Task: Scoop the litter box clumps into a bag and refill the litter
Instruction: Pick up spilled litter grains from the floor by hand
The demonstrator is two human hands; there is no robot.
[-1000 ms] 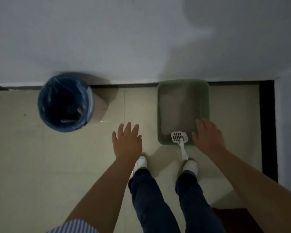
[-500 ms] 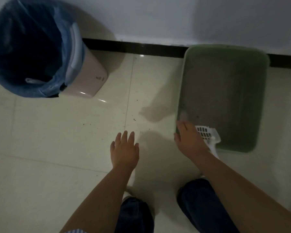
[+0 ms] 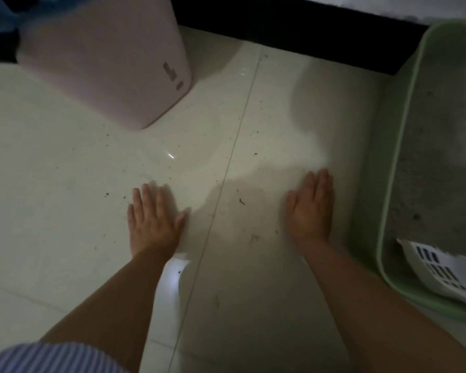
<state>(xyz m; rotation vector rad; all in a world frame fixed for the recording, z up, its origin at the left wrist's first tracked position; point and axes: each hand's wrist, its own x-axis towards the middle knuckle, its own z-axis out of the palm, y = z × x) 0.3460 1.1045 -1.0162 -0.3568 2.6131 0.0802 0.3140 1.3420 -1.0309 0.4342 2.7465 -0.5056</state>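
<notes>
Head view looks down at a pale tiled floor (image 3: 65, 184) speckled with stray litter grains. Left hand (image 3: 154, 219) and right hand (image 3: 311, 208) both hover flat over the tiles, fingers straight, each grip spread and holding nothing. Just right of the right hand sits the green litter box (image 3: 382, 157), grey litter (image 3: 441, 146) inside, with a white slotted scoop (image 3: 436, 267) resting over its near rim. A pink bin (image 3: 105, 57) stands at upper left.
</notes>
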